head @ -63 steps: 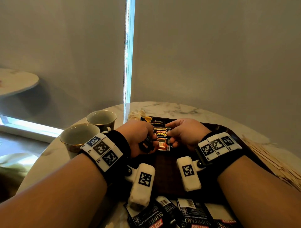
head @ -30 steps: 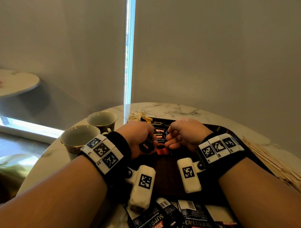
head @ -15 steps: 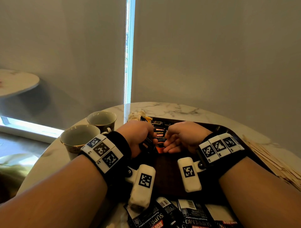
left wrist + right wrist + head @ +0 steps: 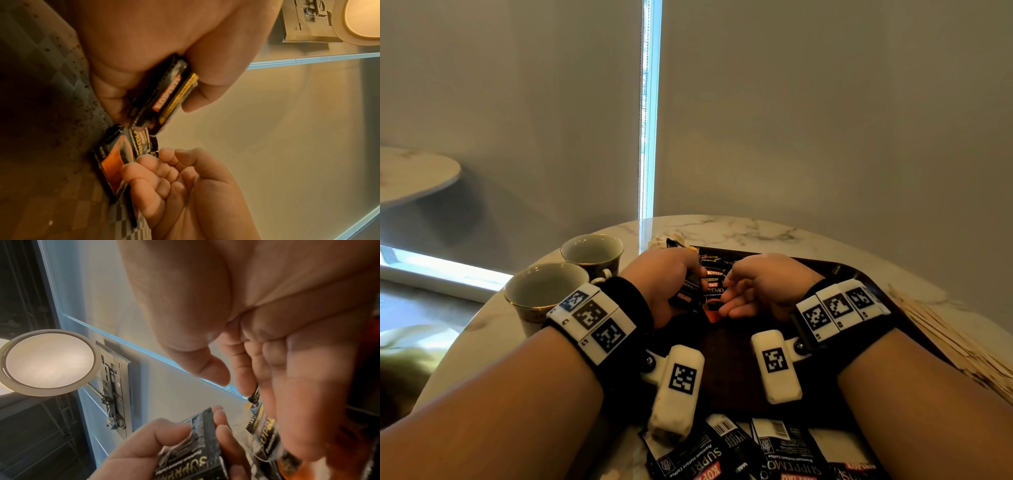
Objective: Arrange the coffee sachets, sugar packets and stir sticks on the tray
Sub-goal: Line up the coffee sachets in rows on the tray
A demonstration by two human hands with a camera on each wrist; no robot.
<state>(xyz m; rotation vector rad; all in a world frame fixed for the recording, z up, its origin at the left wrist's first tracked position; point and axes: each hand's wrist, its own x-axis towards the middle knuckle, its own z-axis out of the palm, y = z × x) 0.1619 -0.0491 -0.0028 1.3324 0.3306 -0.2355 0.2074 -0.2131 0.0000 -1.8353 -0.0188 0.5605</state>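
Observation:
My left hand (image 4: 686,282) grips a stack of black coffee sachets (image 4: 170,91) upright over the far left of the dark tray (image 4: 726,359). Just to its right, my right hand (image 4: 727,296) has its fingers loosely curled, the fingertips (image 4: 144,162) touching the edge of a black-and-orange sachet (image 4: 115,162) that lies flat on the tray. Its thumb stands free in the right wrist view. More sachets (image 4: 714,270) lie in a row behind that one. Pale sugar packets (image 4: 661,240) sit past the tray's far left corner. Wooden stir sticks (image 4: 945,329) lie on the table at the right.
Two empty cups (image 4: 544,291) (image 4: 592,253) stand on the round marble table (image 4: 739,233) left of the tray. Several loose sachets (image 4: 774,452) lie at the table's near edge. A grey blind hangs close behind the table.
The right hand laid the sachet it was holding flat on the tray and let go of it; its fingers now only touch the edge. The left hand kept its stack in place.

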